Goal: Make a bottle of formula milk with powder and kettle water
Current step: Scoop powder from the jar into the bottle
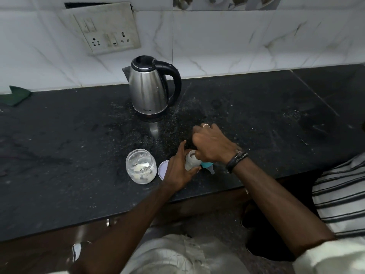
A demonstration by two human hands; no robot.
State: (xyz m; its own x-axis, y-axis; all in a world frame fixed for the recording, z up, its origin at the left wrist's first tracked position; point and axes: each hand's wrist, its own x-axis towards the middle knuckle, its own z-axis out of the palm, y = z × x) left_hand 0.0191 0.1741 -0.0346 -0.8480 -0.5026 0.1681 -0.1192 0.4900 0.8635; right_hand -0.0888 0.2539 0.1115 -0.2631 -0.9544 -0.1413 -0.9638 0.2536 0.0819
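Note:
A small clear baby bottle (190, 161) stands near the front edge of the black counter (79, 155), and my left hand (178, 171) grips its side. My right hand (210, 143) hovers over the bottle's open mouth with fingers curled; what it holds is hidden. A teal bottle cap with a nipple (208, 167) lies on the counter just right of the bottle, under my right wrist. Left of the bottle stands an open glass jar (140, 166) with a little white powder in it, and its pale lid (163, 170) lies between jar and bottle. A steel kettle (151, 88) stands behind.
A wall socket panel (107, 29) hangs on the tiled wall behind the kettle. A green cloth (14, 95) lies at the far left of the counter. A person in a striped shirt (341, 194) stands at the right edge.

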